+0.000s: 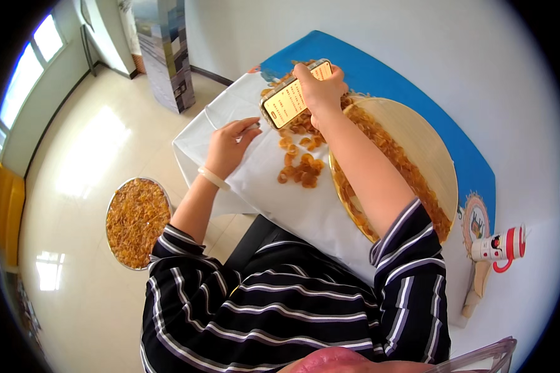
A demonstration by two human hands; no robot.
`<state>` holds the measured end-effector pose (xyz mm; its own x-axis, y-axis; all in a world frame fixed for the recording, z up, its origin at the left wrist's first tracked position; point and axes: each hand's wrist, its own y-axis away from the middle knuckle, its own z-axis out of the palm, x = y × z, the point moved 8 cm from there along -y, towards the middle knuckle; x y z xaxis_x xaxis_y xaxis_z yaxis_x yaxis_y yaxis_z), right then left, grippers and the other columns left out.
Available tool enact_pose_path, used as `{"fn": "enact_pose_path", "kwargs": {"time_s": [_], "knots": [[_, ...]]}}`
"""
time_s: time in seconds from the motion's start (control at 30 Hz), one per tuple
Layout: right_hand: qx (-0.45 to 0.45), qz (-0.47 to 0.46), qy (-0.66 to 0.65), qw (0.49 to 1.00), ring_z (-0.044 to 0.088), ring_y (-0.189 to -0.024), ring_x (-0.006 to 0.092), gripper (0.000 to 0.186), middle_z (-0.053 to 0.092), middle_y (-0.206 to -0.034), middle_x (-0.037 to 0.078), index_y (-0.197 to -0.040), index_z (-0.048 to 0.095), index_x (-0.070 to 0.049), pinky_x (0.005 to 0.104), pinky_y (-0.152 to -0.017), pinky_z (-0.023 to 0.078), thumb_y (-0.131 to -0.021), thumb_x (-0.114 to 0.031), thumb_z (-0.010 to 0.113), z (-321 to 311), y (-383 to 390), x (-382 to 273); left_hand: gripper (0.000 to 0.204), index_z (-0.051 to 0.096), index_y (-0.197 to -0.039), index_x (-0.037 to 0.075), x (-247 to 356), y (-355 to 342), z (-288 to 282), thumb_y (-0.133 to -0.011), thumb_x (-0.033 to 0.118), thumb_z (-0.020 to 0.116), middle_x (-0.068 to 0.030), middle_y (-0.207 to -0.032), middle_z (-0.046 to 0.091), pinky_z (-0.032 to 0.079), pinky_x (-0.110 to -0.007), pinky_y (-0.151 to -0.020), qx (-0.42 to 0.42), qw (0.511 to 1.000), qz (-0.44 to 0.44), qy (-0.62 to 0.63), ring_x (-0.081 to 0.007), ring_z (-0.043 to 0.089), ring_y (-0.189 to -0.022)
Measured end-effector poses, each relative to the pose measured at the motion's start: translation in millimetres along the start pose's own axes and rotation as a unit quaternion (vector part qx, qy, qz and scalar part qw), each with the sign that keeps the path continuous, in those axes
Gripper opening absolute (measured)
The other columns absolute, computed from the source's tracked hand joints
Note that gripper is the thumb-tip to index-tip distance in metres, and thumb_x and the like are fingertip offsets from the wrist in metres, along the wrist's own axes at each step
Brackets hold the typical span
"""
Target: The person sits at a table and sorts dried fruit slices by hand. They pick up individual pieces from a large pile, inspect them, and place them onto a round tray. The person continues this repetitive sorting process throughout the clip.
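My right hand point(322, 90) grips a phone with a lit screen point(280, 101), held over the table's white cover point(242, 180). Just left of the phone, my left hand point(233, 140) has its fingers pinched, perhaps round something small and pale that I cannot make out. Loose amber, disc-like flakes point(302, 168) lie under and below the phone. A round, pale wooden board point(420, 140) carries a wide band of the same flakes, partly hidden by my right forearm.
A round tray point(137, 181) full of amber flakes is on the floor at the left. A blue cloth point(466, 168) covers the table's far side. A red-and-white mug point(488, 247) stands at the right. A tall printed column point(168, 50) stands beyond the table.
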<state>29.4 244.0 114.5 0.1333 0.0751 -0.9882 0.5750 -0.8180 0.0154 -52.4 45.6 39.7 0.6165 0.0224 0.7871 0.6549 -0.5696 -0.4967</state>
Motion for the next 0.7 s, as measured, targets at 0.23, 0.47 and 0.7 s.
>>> {"fn": "enact_pose_path", "kwargs": {"time_s": [0.23, 0.47, 0.7], "knots": [[0.014, 0.018, 0.036, 0.999, 0.051, -0.119, 0.0342, 0.097, 0.025, -0.141, 0.024, -0.149, 0.021, -0.001, 0.0439, -0.092, 0.054, -0.077, -0.036, 0.075, 39, -1, 4, 0.023, 0.073, -0.11, 0.002, -12, 3, -13, -0.088, 0.01, 0.074, -0.0165, -0.098, 0.073, 0.055, -0.034, -0.074, 0.071, 0.997, 0.0, -0.009, -0.0268, 0.072, -0.083], [0.038, -0.004, 0.08, 0.996, 0.054, -0.118, 0.035, 0.095, 0.024, -0.143, 0.023, -0.149, 0.021, -0.003, 0.0425, -0.091, 0.056, -0.078, -0.037, 0.074, 43, -13, 12, 0.025, 0.072, -0.111, 0.001, -5, -2, -14, -0.089, 0.012, 0.073, -0.017, -0.093, 0.073, 0.055, -0.035, -0.074, 0.09, 0.993, 0.009, -0.08, -0.0299, 0.071, -0.079], [0.043, -0.011, 0.147, 0.988, 0.055, -0.12, 0.0363, 0.096, 0.022, -0.148, 0.022, -0.151, 0.02, -0.004, 0.0429, -0.094, 0.055, -0.078, -0.04, 0.072, 47, -2, 2, 0.033, 0.068, -0.119, -0.002, -11, -2, -13, -0.088, 0.01, 0.073, -0.0186, -0.092, 0.073, 0.055, -0.037, -0.072, 0.101, 0.99, 0.01, -0.099, -0.0322, 0.07, -0.08]]}}
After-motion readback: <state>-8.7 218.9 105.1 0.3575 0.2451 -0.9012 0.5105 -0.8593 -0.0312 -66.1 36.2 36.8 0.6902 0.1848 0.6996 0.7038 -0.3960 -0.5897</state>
